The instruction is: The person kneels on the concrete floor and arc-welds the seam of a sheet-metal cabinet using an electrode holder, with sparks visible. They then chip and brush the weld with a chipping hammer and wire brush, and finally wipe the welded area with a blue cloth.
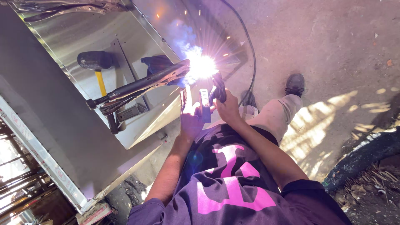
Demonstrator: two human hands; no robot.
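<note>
A bright welding arc [201, 66] flares at the edge of a shiny sheet-metal box [75, 37], with sparks and blue smoke above it. My right hand [227, 109] grips the dark welding torch [218, 88], whose tip meets the glare. My left hand [191, 120] holds a small flat grey piece [204, 104] upright just below the arc, beside the torch. Large locking pliers [137, 87] clamp the box's edge right next to the arc.
A mallet with a black head and yellow handle [96, 62] lies inside the box. A second clamp [62, 8] sits at the top left. A black cable [250, 46] runs over the concrete floor. My legs and shoes [295, 84] are below the torch.
</note>
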